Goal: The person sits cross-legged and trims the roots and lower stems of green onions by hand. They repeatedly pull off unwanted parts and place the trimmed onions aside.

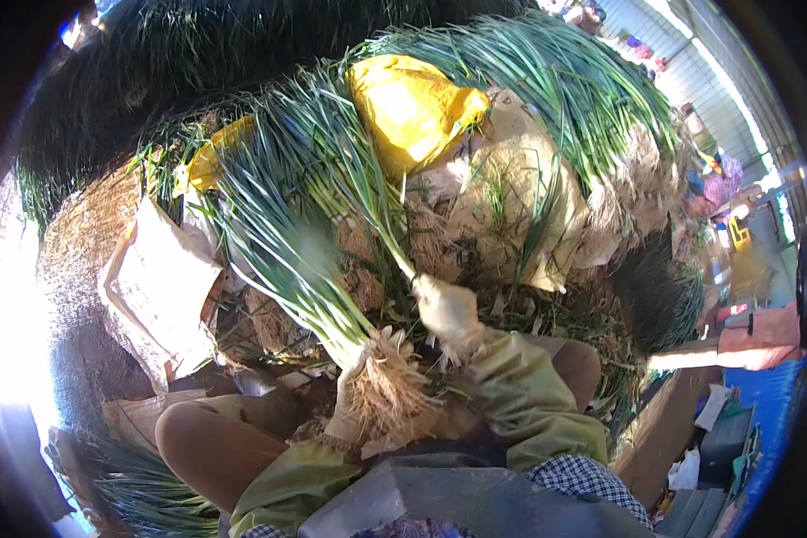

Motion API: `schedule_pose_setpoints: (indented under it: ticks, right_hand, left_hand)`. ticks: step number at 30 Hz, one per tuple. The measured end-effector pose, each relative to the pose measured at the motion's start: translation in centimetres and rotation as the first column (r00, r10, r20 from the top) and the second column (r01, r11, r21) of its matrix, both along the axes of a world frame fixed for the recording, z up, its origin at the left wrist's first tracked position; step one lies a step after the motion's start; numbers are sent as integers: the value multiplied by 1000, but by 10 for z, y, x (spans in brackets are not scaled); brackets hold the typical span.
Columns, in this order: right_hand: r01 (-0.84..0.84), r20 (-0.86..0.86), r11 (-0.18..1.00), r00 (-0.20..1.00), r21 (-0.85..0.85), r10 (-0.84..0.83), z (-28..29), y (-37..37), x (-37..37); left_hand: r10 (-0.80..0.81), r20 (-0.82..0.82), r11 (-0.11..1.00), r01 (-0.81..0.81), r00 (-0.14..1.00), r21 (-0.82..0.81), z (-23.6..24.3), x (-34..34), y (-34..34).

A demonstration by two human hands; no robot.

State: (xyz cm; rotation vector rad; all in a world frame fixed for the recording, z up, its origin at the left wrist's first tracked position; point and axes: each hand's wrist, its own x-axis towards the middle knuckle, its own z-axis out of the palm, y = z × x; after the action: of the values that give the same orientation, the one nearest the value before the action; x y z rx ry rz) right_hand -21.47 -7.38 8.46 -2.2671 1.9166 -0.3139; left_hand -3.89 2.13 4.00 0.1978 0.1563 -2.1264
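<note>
My left hand [357,381], in a pale glove with an olive sleeve cover, grips a thick bunch of green onions [287,233] just above its tangled root end [390,394]. The long leaves fan up and to the left. My right hand [446,309], gloved the same way, pinches a single green stalk [381,220] that rises from the bunch toward a yellow bag [412,108]. My bare knees flank both hands.
More heaps of green onions [565,81] lie beyond, with dry straw and sacking [520,188]. A pale sack [157,287] sits at left. Another person's arm [744,345] reaches in at right over a blue floor.
</note>
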Motion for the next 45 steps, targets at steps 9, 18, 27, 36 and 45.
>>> schedule_pose_setpoints:
  ticks: [9, 18, 27, 36, 45]
  right_hand:
    - [-199, 256, 894, 962, 402, 99, -26, 55, 11]
    - [-119, 735, 819, 526, 562, -428, -52, -8, 38]
    - [-246, 767, 845, -355, 474, -534, 7, 53, 25]
    - [-61, 630, 697, -376, 715, -679, -19, 32, -6]
    - [210, 704, 672, -172, 710, -690, -51, 0, -31]
  left_hand:
    - [28, 42, 987, -34, 999, 156, -17, 12, 7]
    - [34, 104, 990, -47, 994, 129, -15, 11, 8]
    - [-18, -8, 988, 19, 1000, 154, -14, 11, 9]
    - [43, -75, 992, -34, 996, 121, -55, 16, 16]
    - [86, 65, 987, -94, 994, 132, -29, 15, 14]
